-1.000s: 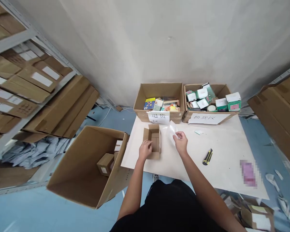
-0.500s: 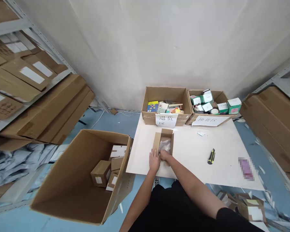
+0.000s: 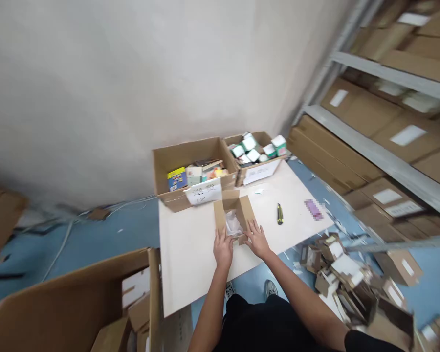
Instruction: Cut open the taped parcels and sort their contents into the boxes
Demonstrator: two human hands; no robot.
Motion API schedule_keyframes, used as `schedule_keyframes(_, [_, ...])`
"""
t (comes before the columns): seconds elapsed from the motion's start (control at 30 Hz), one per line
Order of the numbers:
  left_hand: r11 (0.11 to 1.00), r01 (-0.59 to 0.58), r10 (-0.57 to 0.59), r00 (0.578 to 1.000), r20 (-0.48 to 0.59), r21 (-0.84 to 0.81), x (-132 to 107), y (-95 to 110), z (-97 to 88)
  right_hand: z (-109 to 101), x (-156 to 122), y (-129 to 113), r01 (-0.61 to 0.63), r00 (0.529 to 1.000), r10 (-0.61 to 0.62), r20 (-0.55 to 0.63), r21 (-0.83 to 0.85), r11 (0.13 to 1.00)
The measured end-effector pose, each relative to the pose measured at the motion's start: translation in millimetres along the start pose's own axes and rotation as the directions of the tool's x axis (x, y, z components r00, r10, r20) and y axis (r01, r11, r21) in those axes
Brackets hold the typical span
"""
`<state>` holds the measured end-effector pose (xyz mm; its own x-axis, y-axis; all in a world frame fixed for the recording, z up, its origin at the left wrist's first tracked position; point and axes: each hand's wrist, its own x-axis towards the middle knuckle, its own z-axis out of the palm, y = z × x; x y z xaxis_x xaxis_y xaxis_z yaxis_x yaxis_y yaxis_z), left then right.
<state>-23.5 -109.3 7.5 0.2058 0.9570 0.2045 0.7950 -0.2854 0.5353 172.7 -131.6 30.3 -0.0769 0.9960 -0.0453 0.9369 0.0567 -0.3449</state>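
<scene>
A small cardboard box stands with its top flaps up on the white table. Crumpled white wrapping lies inside it; whether anything is under the wrapping is hidden. My left hand grips the box's near left side, fingers along the flap. On the near right side, my right hand holds the other flap, its thumb toward the front edge. To the right of the box lies a black and yellow box cutter, apart from both hands.
Behind are two labelled cartons: one with mixed packages, another with green and white boxes. A large open carton stands left of the table. Opened boxes litter the floor at right, below shelves.
My right hand has come out of the small box and moved to its right flap. That flap now stands outward. The view has swung right, showing more shelving and floor boxes.
</scene>
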Motion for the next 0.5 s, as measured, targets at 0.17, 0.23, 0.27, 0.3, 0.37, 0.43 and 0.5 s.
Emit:
schedule_keyframes(0.17, [0.981, -0.190, 0.189, 0.982, -0.030, -0.046, 42, 77, 0.5, -56, -9, 51, -0.032, 0.929, 0.041, -0.369, 0.032, 0.999])
schedule_keyframes(0.23, [0.959, -0.275, 0.273, 0.961, -0.043, -0.071, 55, 117, 8.2, -78, -26, 80, -0.070, 0.868, 0.079, -0.490, 0.036, 0.997])
schedule_keyframes(0.27, [0.944, -0.319, 0.316, 0.948, -0.046, -0.083, 60, 139, 14.2, -89, -38, 96, -0.106, 0.836, 0.111, -0.537, 0.040, 0.994])
schedule_keyframes(0.3, [0.927, -0.364, 0.362, 0.931, -0.044, -0.094, 63, 163, 21.7, -99, -52, 112, -0.151, 0.805, 0.149, -0.574, 0.045, 0.988])
schedule_keyframes(0.37, [0.887, -0.448, 0.448, 0.894, -0.028, -0.111, 65, 215, 42.0, -118, -85, 149, -0.257, 0.750, 0.241, -0.616, 0.065, 0.964])
schedule_keyframes(0.43, [0.848, -0.517, 0.522, 0.853, 0.012, -0.118, 60, 271, 69.8, -134, -124, 192, -0.368, 0.705, 0.346, -0.619, 0.098, 0.925])
schedule_keyframes(0.5, [0.808, -0.577, 0.587, 0.806, 0.080, -0.119, 48, 329, 103.9, -145, -171, 240, -0.471, 0.668, 0.457, -0.588, 0.142, 0.871])
